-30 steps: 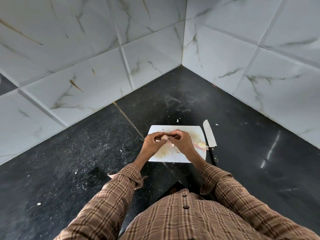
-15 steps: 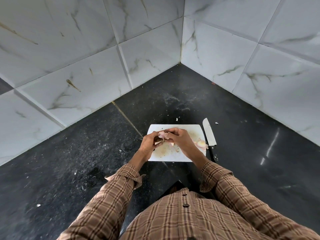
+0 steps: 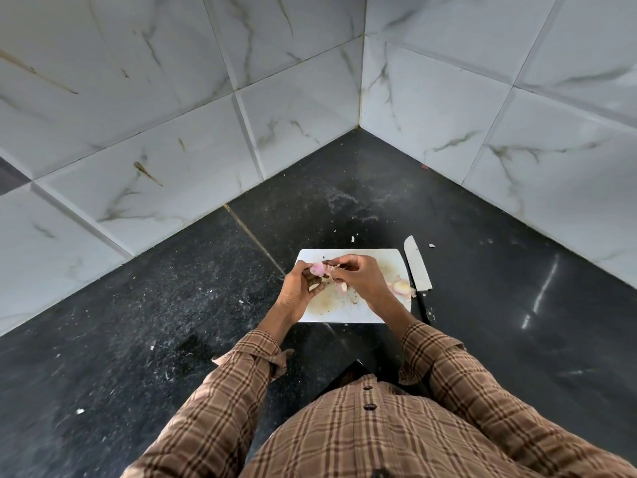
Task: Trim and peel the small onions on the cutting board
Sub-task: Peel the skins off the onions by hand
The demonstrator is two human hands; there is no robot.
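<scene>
1. Broadly, the dark counter point(image 3: 482, 305) carries the whole work area; both hands work above it, just in front of the person's body.
2. Cutting board point(image 3: 351, 315): white, lying directly beneath the fingers, its middle stained yellowish. Letting loosened skin drop onto it would keep scraps off the counter.
3. Knife point(image 3: 417, 265): lies along the board's right edge, beyond the right hand and untouched. Peeling is judged to be the step in hand, so it can rest there until the next trim.
4. Left hand point(image 3: 299, 288): fingers curled, gripping a small pink onion point(image 3: 317, 269) at their tips, above the board's far left part. A steady hold, turning the bulb a little at a time, would suit.
5. Right hand point(image 3: 362, 276): fingertips closed in a pinch beside the onion, apparently on a strip of skin; the strip itself is too small to tell. Pulling from a cut end should lift whole layers.
6. Onion pieces point(image 3: 400, 287): pale and pink, resting on the board just right of the right hand.
</scene>
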